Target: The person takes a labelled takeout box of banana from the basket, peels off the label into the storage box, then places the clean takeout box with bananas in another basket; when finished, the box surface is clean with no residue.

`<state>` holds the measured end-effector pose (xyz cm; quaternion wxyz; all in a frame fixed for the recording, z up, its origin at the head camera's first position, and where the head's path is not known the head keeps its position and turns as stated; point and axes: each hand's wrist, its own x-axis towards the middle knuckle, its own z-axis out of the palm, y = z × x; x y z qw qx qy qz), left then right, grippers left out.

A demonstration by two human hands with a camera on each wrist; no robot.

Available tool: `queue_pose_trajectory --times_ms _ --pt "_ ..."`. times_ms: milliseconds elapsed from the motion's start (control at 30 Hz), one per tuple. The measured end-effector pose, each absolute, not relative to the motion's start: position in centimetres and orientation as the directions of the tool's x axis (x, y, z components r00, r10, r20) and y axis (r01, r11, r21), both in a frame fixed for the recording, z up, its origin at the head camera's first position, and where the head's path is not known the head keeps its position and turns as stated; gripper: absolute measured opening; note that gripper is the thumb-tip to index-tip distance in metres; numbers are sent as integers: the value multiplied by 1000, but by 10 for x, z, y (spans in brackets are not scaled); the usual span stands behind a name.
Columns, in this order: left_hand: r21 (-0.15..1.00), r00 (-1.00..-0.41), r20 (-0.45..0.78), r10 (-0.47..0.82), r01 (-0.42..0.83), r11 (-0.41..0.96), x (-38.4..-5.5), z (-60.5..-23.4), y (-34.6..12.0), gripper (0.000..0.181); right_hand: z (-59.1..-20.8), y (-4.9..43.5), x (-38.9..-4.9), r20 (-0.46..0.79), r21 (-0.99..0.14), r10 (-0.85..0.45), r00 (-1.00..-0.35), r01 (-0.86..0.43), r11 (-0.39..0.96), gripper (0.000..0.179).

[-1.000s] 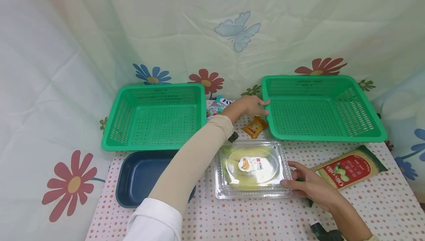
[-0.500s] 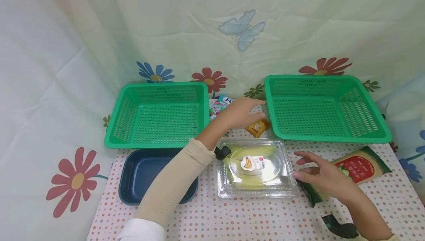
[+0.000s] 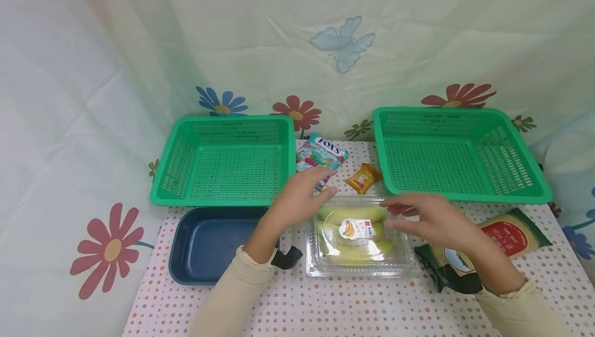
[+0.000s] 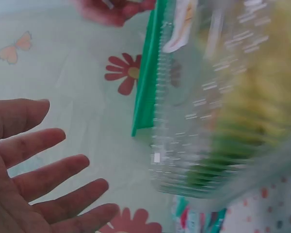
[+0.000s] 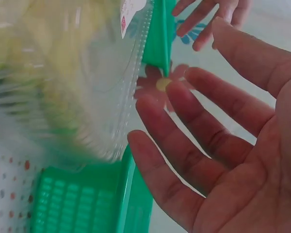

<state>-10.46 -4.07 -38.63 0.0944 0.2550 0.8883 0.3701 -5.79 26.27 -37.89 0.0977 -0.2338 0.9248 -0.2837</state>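
A clear plastic box of bananas with a white label lies in the middle of the table. Above its upper left corner is my left hand, fingers spread and holding nothing. My right hand hovers over the box's right side, its fingers loosely extended. The left wrist view shows the left hand apart from the box. Likewise, a gap separates the right hand from the box in the right wrist view.
Two green baskets stand behind, one left and one right. A dark blue tray is at left. Between the baskets lie a Fox's candy bag and a small orange packet. An Olivoila package lies at right.
My right hand released the box's right edge, drew back, then came over its right side. My left hand left the right basket's edge and moved left and nearer, uncovering the candy bag.
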Motion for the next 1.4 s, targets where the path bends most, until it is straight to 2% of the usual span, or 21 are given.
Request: queue_pose_trajectory --times_ms 333,600,867,1200,1400 --pt "696 -875 72 478 388 604 -74 -428 -44 44 -384 234 -91 -133 -638 -637 -760 -426 642 32" --pt "687 -887 16 461 345 640 -62 -447 -38 59 -391 221 -104 -229 -648 -697 -680 -428 630 29" --pt "647 -883 -26 468 342 681 -57 -459 -32 78 -400 207 -112 -236 -652 -698 -676 -422 630 18" --pt "631 -860 -40 509 373 680 -54 -461 -35 86 -404 198 -120 -281 -712 -683 -674 -331 619 12" --pt "619 -841 -82 535 378 688 -52 -461 -37 100 -405 192 -120 -329 -667 -638 -696 -307 679 11"
